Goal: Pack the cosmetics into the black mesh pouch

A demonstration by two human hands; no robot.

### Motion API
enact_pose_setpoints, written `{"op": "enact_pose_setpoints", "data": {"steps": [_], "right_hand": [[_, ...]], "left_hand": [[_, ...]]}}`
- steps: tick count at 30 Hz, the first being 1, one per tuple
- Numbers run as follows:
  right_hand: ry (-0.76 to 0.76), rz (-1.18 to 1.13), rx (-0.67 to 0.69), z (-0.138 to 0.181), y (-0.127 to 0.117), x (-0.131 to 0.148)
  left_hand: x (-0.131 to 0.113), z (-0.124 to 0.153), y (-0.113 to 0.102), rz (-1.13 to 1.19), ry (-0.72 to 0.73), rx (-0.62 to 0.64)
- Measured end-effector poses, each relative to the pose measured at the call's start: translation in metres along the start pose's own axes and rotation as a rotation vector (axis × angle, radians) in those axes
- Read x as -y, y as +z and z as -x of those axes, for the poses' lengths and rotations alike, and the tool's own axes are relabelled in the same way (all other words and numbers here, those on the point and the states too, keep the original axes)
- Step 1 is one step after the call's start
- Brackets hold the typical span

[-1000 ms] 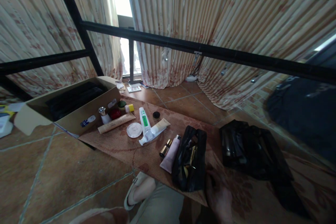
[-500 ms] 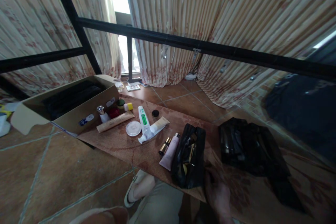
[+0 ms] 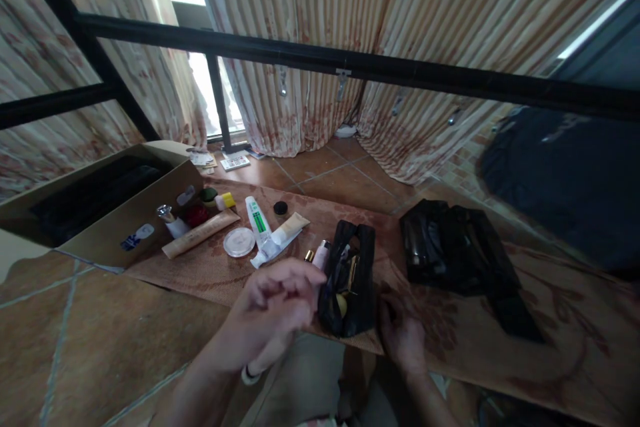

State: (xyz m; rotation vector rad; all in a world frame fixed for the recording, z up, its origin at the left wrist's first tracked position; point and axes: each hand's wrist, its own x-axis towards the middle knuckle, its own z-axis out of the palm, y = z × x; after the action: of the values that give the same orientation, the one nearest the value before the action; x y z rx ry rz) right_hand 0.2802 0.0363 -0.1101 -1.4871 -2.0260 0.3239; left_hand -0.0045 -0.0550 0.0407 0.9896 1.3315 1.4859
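My left hand [image 3: 274,303] is raised over the front of the patterned mat [image 3: 215,267], fingers loosely spread and holding nothing, just left of an open black pouch [image 3: 350,287] with gold-capped items inside. A pink tube [image 3: 321,255] and a small gold-capped bottle [image 3: 309,255] lie partly hidden behind this hand. My right hand [image 3: 403,332] rests on the mat at the pouch's right front corner, fingers curled, in shadow. Further left lie a green-and-white tube [image 3: 257,220], a beige tube [image 3: 289,228] and a round clear lid [image 3: 239,241].
An open cardboard box [image 3: 105,227] with black contents stands at the left, small jars and a long tan tube [image 3: 200,233] beside it. A second black bag [image 3: 450,250] lies right of the pouch. A black metal rail [image 3: 350,67] and curtains stand behind. Tiled floor to the left.
My left hand has risen into view over the mat beside the pouch. The camera has turned a little to the right and down. The right hand stays at the pouch's corner.
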Motion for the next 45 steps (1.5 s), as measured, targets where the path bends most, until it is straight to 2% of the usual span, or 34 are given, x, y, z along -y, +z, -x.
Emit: {"op": "enact_pose_setpoints", "data": {"steps": [1,4,7,11,17,20,27,37,45], "right_hand": [[0.002,0.000,0.001,0.000,0.000,0.000],[0.020,0.014,0.001,0.000,0.000,0.001],[0.024,0.020,0.012,0.000,0.000,0.001],[0.037,0.012,0.018,0.001,0.000,0.002],[0.048,-0.010,0.004,0.000,-0.001,0.005],[0.035,-0.009,0.000,0.000,-0.001,0.004],[0.044,0.003,0.012,0.000,-0.001,0.004],[0.044,0.017,0.008,0.000,-0.001,0.005],[0.037,0.025,0.011,0.000,-0.001,0.004]], "left_hand": [[0.011,-0.008,0.005,-0.037,-0.027,0.086],[0.058,-0.030,0.013,-0.217,0.064,-0.102],[0.102,-0.041,0.008,-0.385,0.076,-0.204],[0.129,-0.044,0.001,-0.548,0.121,-0.168],[0.128,-0.044,0.007,-0.713,0.166,-0.104],[0.126,-0.042,0.010,-0.773,0.185,-0.113],[0.131,-0.041,0.012,-0.825,0.207,-0.163],[0.127,-0.039,0.007,-0.829,0.211,-0.063],[0.132,-0.039,0.008,-0.841,0.236,-0.086]]}}
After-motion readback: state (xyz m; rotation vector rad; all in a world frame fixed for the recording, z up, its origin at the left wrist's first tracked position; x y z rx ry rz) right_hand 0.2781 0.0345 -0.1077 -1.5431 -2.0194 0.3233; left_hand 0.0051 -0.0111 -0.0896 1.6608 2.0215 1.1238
